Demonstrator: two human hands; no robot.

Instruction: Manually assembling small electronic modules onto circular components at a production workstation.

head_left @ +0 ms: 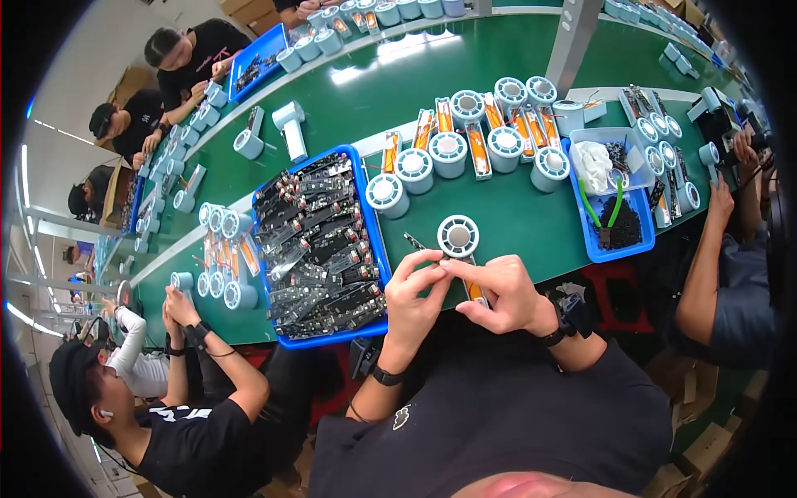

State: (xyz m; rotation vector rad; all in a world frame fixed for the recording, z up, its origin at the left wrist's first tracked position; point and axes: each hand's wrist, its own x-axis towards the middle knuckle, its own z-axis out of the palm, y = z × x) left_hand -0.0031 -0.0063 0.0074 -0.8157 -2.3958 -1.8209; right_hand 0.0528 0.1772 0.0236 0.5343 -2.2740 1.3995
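Just in front of me is a light-blue device with a round vented head (457, 236), its grey centre facing up. Its handle (476, 290) is open along one side and shows an orange cell inside, partly behind my right fingers. My left hand (413, 292) is closed in a pinch at the neck of the device, where a narrow dark circuit board (413, 241) sticks out beyond the fingertips. Closed round the handle, my right hand (504, 292) brings its index fingertip against the left fingertips. What lies between the fingertips is hidden.
Left of my hands stands a blue tray (386, 309) full of circuit boards. Several similar devices (448, 153) line the green table (398, 79) ahead. At right, a blue bin (594, 249) holds small black parts and a clear box. Co-workers sit at left (166, 415) and right (718, 274).
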